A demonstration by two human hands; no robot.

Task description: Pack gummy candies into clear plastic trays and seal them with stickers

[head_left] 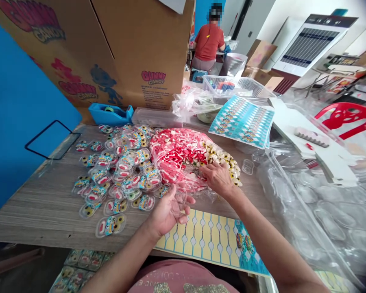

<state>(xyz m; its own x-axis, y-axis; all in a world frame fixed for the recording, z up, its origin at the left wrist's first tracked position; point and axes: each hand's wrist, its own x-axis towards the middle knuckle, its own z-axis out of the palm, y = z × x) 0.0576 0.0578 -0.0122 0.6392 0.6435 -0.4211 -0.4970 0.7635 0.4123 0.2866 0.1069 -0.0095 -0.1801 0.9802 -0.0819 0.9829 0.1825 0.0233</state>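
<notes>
My left hand is palm up over the table's near edge, fingers curled round a small clear plastic blister shell. My right hand reaches into an open clear bag of red-and-white gummy candies, its fingers closed among the sweets; what they pinch is hidden. Beige and yellow gummies lie at the bag's right side. Several filled blister packs with cartoon stickers are spread out to the left. A mostly used sticker sheet lies in front of me.
A full sticker sheet lies at the back right. Bags of empty clear shells fill the right side. A blue tape dispenser and large Gummy Candy cartons stand behind. Another person in a red shirt sits far off. More filled packs lie below the table.
</notes>
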